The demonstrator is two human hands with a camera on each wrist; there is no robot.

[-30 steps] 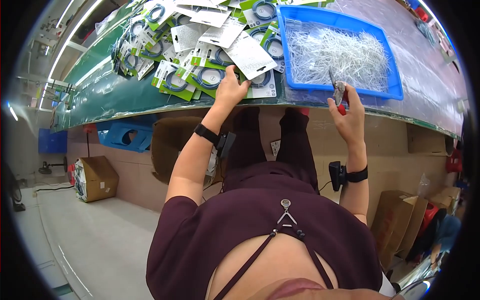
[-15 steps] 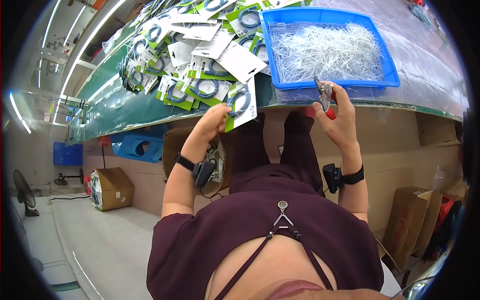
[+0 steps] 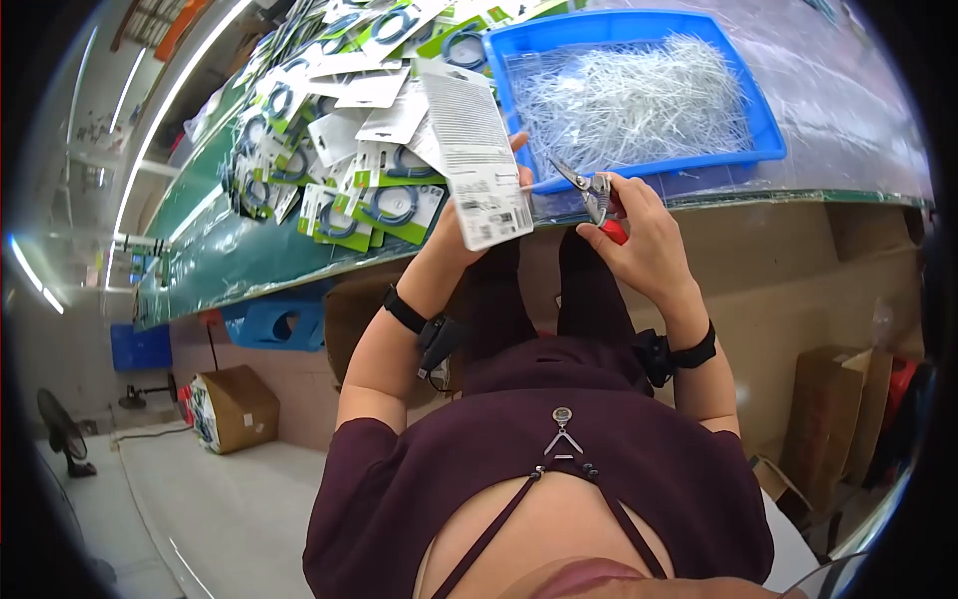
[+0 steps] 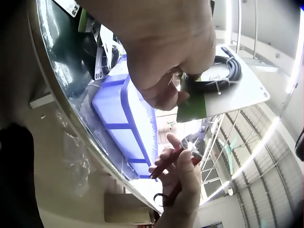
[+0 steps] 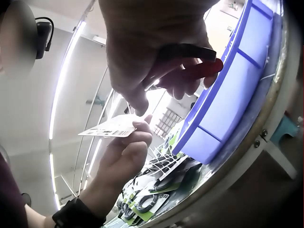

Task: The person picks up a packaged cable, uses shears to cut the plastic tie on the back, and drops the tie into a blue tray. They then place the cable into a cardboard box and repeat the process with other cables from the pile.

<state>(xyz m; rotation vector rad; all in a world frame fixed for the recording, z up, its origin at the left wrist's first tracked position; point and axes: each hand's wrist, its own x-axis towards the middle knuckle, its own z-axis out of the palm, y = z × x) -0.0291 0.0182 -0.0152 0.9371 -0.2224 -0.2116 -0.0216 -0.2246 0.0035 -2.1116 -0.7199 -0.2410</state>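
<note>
Grip: left hand [image 4: 175, 52] pinches a carded cable [image 3: 477, 150] near its edge; right hand [image 3: 644, 232] curls round red-handled cutters [image 3: 595, 197]
Pile: similar packs [image 3: 384, 122], too overlapped to count
Carded cable: one, raised between pile and cutters; likely light, stiff card with a springy coil, best taken by the card's edge
Cutters: one pair, probably rigid, held by the handles
Tray [image 3: 679, 168]: one, blue, holding white strips [image 3: 639, 110] beyond counting

Both bare forearms [image 3: 394, 344] raised forward, dark bands round both wrists, right hand's [image 3: 644, 235] fingers curled.
</note>
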